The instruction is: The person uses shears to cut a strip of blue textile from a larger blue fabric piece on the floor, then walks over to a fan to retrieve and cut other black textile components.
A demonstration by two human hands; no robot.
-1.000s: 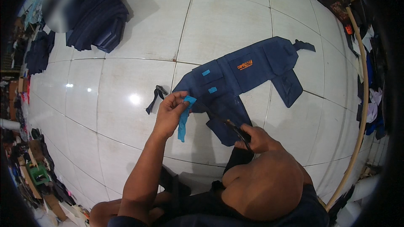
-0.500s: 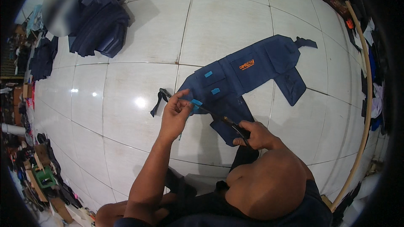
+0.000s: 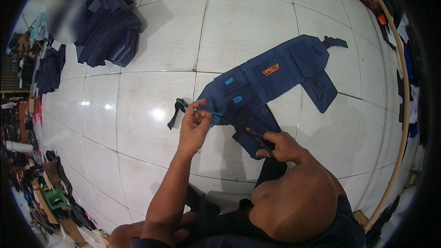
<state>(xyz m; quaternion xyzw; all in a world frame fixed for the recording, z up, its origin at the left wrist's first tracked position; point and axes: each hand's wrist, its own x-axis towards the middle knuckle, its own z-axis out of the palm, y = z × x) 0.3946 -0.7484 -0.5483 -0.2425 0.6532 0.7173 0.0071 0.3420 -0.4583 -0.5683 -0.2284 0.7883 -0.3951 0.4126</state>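
Strip (image 3: 215,121), blue: held above the floor at the left end of the navy cloth (image 3: 275,86), between the two hands.

Progress, left to right. Left hand (image 3: 194,126): thumb and forefinger pinched on the strip, remaining fingers loosely curled. Scissors (image 3: 249,131): blade tips at the strip, close to the fingertips; one cut judged in hand. Cannot tell whether the blades have met or the strip is cut through. Upper patch (image 3: 229,81) and lower patch (image 3: 237,99): both on the cloth, same blue as the strip; judged to be finished pieces of it, so at least two done. Whether stuck or loose: cannot tell. Left to do: the piece at the blades, judged not yet separate. Number of further pieces: unknown. Right hand (image 3: 285,147): fingers wrapped around the scissor handles, gripping.

Appearance, left to right. Strip: plain light blue, narrow, limp-looking, hanging a little below the pinch; largely hidden by fingers and blade, so full length not readable. Patches: small, roughly rectangular, same plain blue, set apart from each other. Cloth: spread flat, slantwise, pockets on its face, orange print (image 3: 270,70) right of the patches.
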